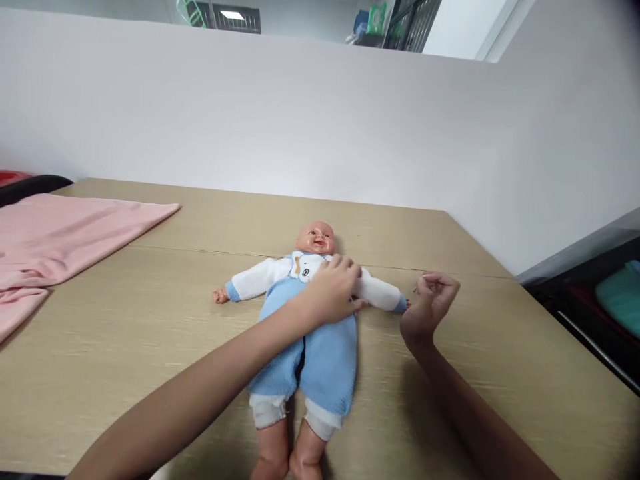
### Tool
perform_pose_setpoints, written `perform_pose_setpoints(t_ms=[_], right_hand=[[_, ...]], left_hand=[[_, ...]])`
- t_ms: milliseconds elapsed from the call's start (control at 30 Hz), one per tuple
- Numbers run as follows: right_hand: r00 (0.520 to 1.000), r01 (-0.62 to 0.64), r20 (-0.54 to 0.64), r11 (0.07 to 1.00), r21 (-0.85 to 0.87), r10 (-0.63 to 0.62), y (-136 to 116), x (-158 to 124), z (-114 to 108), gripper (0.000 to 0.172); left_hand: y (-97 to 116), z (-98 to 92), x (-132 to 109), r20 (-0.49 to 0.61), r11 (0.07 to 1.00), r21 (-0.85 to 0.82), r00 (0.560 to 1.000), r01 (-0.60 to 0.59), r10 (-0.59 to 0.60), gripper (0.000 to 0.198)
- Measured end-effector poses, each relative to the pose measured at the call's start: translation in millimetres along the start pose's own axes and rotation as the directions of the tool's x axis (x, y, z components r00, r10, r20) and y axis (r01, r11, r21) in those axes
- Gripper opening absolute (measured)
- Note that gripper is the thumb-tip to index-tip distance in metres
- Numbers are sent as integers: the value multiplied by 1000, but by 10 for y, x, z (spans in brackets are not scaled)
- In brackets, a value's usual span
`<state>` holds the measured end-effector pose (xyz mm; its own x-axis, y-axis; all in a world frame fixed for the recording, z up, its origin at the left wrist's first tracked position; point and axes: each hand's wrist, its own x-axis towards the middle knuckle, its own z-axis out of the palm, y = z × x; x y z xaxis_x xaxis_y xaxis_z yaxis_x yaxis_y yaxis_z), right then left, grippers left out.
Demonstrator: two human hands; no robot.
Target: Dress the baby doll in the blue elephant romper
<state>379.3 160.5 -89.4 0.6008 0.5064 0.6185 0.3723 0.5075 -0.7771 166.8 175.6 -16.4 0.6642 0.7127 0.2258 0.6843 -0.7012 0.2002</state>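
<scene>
A baby doll (305, 347) in a blue knitted romper with white sleeves lies on its back on the wooden table (150, 320), head toward the wall, arms spread. My left hand (333, 290) rests on the doll's chest with fingers curled over the upper part of the romper. My right hand (433, 303) is at the doll's outstretched arm on the right, palm turned up, fingers curled at the doll's hand, which is mostly hidden behind my fingers.
A pink cloth (60, 237) lies spread at the table's left end. A white partition wall (320, 127) stands behind the table. To the right, past the table's edge, a dark shelf holds a teal item (623, 293).
</scene>
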Motion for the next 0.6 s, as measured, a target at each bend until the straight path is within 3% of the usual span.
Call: perform_pose_setpoints(t_ms=[33,133,233,300,367,433,500,533,600], right_hand=[[999,24,-25,1000,16,-24,3,40,-6,16],[995,99,-35,995,21,-98,-7,57,-2,14],[985,173,23,985,4,-174,-37,-77,8,11],[965,250,91,968,-20,-247,-53,-206,-18,10],[908,386,185,922,-30,-375,-57,-318,-82,8],[801,548,278,836,13,-530,-50,-388,-166,9],[690,650,349,755,86,-634,-40,-416,-231,17],[659,665,376,738,113,-652,-37,-422,-246,21],[658,638,415,758,137,-629,-39,-432,-234,24]], left_hand=[[59,80,169,118,996,72,992,-47,38,59],[128,303,588,250,984,108,962,-142,112,55],[86,403,817,290,978,94,945,-184,150,43],[26,389,868,272,980,75,949,-184,158,48],[-51,330,852,222,985,60,964,-161,144,55],[-147,242,787,119,994,3,987,-110,109,56],[-260,144,685,-68,981,-183,996,-69,57,53],[-321,94,626,-174,944,-322,985,-74,18,51],[-446,1,500,-327,804,-583,939,-114,-104,50]])
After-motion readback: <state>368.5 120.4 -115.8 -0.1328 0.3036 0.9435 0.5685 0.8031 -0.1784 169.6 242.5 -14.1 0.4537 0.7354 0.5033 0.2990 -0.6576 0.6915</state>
